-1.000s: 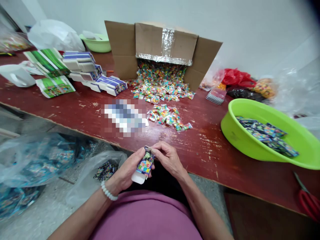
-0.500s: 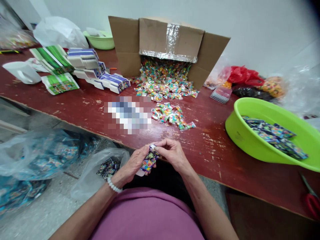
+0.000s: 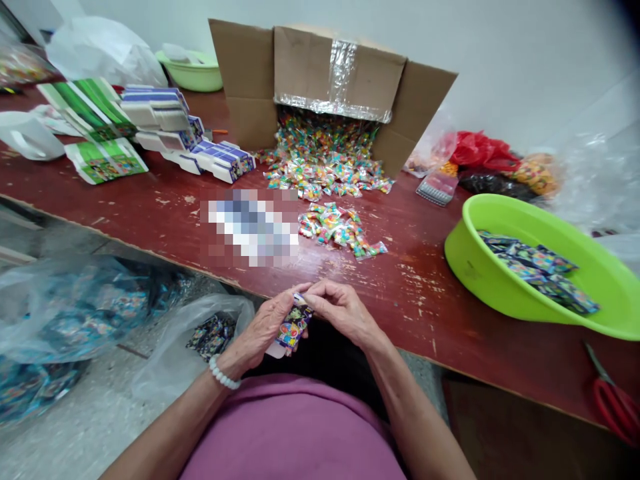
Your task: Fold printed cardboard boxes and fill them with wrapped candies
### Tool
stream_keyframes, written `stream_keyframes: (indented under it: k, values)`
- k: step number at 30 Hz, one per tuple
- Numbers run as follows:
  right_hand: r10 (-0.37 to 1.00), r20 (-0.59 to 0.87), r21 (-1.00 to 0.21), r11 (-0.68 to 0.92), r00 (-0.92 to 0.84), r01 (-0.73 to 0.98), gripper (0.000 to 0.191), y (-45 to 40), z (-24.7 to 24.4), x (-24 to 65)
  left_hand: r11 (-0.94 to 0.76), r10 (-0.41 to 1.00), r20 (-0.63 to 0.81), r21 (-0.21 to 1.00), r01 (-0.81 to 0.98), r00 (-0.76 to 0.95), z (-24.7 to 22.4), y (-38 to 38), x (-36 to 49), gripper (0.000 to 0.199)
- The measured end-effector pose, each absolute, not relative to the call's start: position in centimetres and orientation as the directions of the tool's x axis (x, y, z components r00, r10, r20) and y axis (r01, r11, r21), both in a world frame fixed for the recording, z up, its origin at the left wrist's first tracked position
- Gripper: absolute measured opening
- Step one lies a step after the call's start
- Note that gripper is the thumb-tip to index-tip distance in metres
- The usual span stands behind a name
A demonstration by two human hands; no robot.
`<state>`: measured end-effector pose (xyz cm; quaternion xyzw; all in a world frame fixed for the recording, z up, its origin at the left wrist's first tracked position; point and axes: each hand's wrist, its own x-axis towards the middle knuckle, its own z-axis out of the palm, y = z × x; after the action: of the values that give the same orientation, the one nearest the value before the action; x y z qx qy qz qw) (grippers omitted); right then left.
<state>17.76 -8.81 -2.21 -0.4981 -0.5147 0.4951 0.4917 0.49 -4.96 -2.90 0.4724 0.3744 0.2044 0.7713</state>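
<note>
A small dark printed box (image 3: 294, 325) with a white flap at its lower end is held over my lap, just off the table edge. My left hand (image 3: 265, 327) wraps round it from the left and beneath, a pale bead bracelet at the wrist. With thumb and fingers pinched together, my right hand (image 3: 343, 308) grips the box's upper end. Beyond my hands lies a small pile of wrapped candies (image 3: 336, 228) on the red table (image 3: 400, 267). A larger heap (image 3: 325, 175) spills from an open cardboard box (image 3: 310, 67).
Stacks of flat purple cartons (image 3: 225, 160) and green cartons (image 3: 107, 160) stand at the left, near a white mug (image 3: 33, 137). On the right are a green basin (image 3: 480, 280) holding dark packets and red scissors (image 3: 613, 400). Plastic bags (image 3: 165, 353) of packets sit on the floor at left.
The whole view has shifted slightly, so the table things appear a little further left, and more of the scissors shows. Both hands keep their hold on the small box, with the upper flap less visible.
</note>
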Motion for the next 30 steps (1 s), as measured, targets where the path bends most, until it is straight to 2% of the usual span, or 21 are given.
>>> stream_keyframes:
  k: [3, 6, 9, 12, 15, 19, 21, 23, 26, 28, 30]
  values:
    - [0.983, 0.181, -0.936, 0.172, 0.001, 0.307, 0.013, -9.4, -2.4, 17.1, 0.468, 0.702, -0.388, 0.883, 0.024, 0.597, -3.2, -5.1, 0.9, 0.067]
    - [0.970, 0.244, -0.856, 0.214, 0.003, 0.471, 0.013, -8.7, -3.2, 17.6, 0.490, 0.710, -0.396, 0.872, -0.004, 0.582, -3.3, -5.0, 1.1, 0.057]
    - [0.912, 0.359, -0.757, 0.160, 0.198, 0.633, 0.014, -6.2, -4.2, 20.1, 0.524, 0.700, -0.398, 0.850, -0.048, 0.592, -3.1, -5.0, 0.5, 0.045]
    - [0.807, 0.474, -0.588, -0.010, 0.354, 0.809, 0.020, -2.5, -4.6, 23.3, 0.541, 0.693, -0.403, 0.839, -0.061, 0.598, -3.3, -5.3, -0.6, 0.038]
    - [0.809, 0.430, -0.494, -0.160, 0.400, 0.855, 0.025, 1.3, -4.1, 25.4, 0.523, 0.701, -0.414, 0.852, -0.023, 0.581, -4.3, -5.7, -2.1, 0.036]
    - [0.857, 0.227, -0.420, -0.343, 0.463, 0.840, 0.034, 5.0, -3.3, 25.8, 0.493, 0.648, -0.448, 0.863, 0.110, 0.616, -5.3, -5.3, -4.9, 0.036]
    - [0.870, 0.132, -0.447, -0.376, 0.475, 0.812, 0.034, 6.0, -3.3, 25.7, 0.420, 0.585, -0.466, 0.874, 0.243, 0.664, -5.2, -4.4, -6.7, 0.038]
    - [0.874, 0.086, -0.494, -0.380, 0.479, 0.782, 0.029, 6.4, -3.4, 25.5, 0.266, 0.521, -0.487, 0.873, 0.409, 0.700, -4.7, -3.3, -8.4, 0.042]
    - [0.866, 0.117, -0.589, -0.333, 0.486, 0.736, 0.024, 5.8, -3.5, 25.4, 0.057, 0.470, -0.539, 0.809, 0.586, 0.699, -3.9, -1.8, -10.1, 0.031]
    - [0.871, 0.149, -0.735, -0.218, 0.467, 0.642, 0.024, 4.7, -3.3, 25.3, 0.090, 0.427, -0.597, 0.775, 0.625, 0.679, -3.8, -1.0, -10.5, 0.022]
    - [0.899, 0.124, -0.887, -0.090, 0.420, 0.454, 0.027, 3.0, -2.9, 24.8, 0.233, 0.399, -0.629, 0.774, 0.589, 0.668, -4.0, -0.4, -10.2, 0.021]
